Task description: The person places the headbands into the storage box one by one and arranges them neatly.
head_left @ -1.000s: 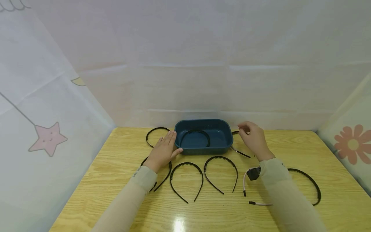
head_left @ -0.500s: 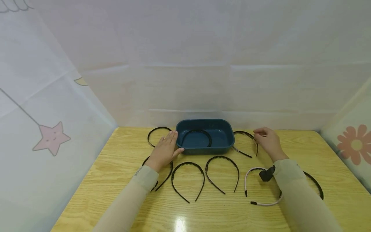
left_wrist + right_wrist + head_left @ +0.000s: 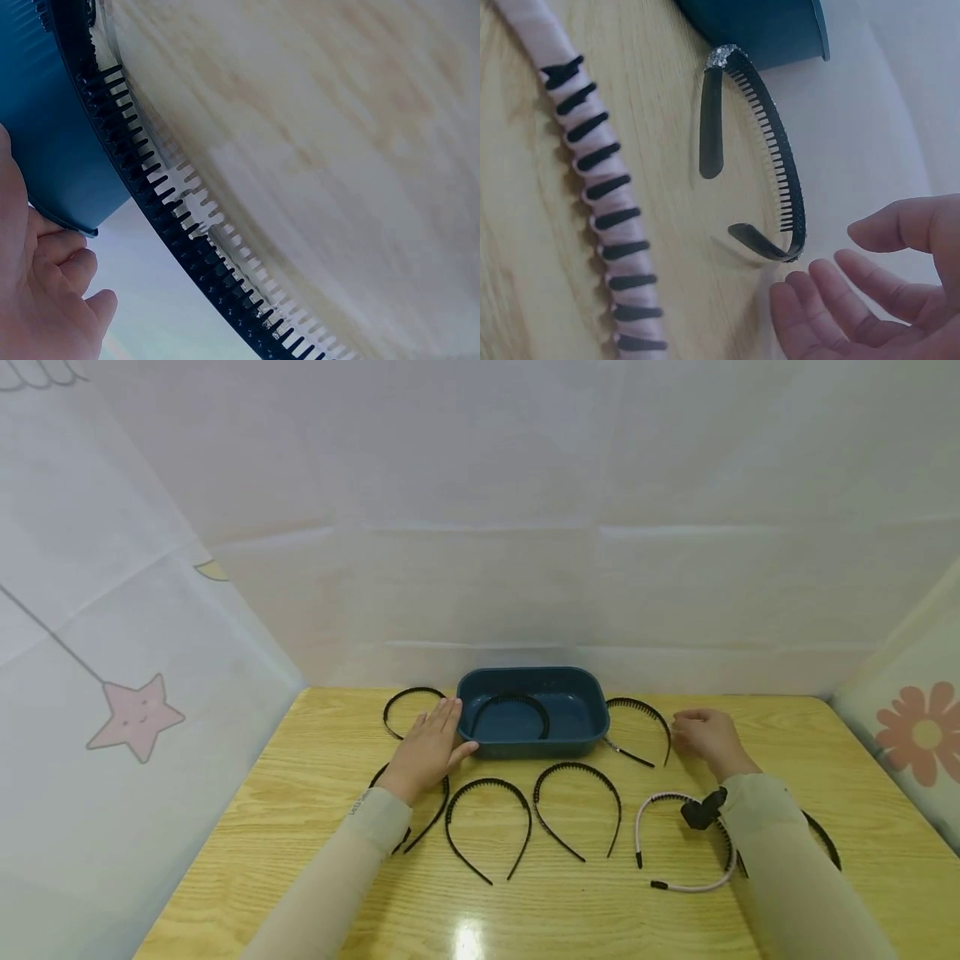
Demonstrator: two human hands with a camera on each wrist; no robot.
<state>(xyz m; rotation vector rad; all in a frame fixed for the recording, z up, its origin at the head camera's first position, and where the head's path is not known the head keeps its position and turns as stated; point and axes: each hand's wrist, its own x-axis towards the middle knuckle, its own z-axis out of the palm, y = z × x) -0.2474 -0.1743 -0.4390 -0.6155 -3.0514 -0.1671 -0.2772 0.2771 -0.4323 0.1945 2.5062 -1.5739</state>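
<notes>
My left hand (image 3: pixel 429 747) rests with straight fingers against the left end of a dark blue plastic box (image 3: pixel 536 749). Inside the box lies a black toothed headband (image 3: pixel 545 714). My right hand (image 3: pixel 708 739) is just right of another black headband (image 3: pixel 637 704), which lies beside the box's right end. In the right wrist view that hand (image 3: pixel 885 292) has thumb and fingers apart, with nothing between them. The same headband (image 3: pixel 784 165) shows a glittery edge and comb teeth there. A large black toothed headband (image 3: pixel 180 232) crosses the left wrist view.
Two black headbands (image 3: pixel 487 782) (image 3: pixel 576 767) lie in front of the box. One headband (image 3: pixel 415 690) is behind my left hand, another (image 3: pixel 444 802) partly under its wrist. A pink headband with black teeth (image 3: pixel 693 888) and a black one (image 3: pixel 825 843) lie by my right forearm. White cloth (image 3: pixel 510 568) hangs behind the table.
My right hand has moved right and slightly nearer, away from the box's right end, uncovering the headband there. The left hand stays against the box.
</notes>
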